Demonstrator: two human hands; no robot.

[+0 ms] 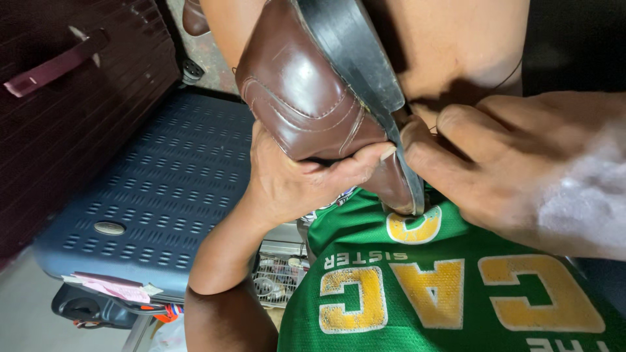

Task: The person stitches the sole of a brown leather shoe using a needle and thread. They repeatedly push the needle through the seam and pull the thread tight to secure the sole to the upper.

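Observation:
A brown leather shoe (297, 91) with a dark sole (355, 55) is held upside-down and tilted in front of my chest, resting against my bare knee (456, 39). My left hand (293, 179) grips the shoe's upper from below, thumb pressed at the sole's edge. My right hand (515, 163) pinches at the seam between sole and upper near the toe; a thin dark thread (508, 77) runs from the fingers up across the knee. What the fingertips hold is too small to see.
A blue perforated suitcase (163, 189) lies at the left with a dark maroon suitcase (72, 98) beyond it. Green cloth with yellow letters (443, 287) covers my lap. A wire basket (280, 267) sits below between them.

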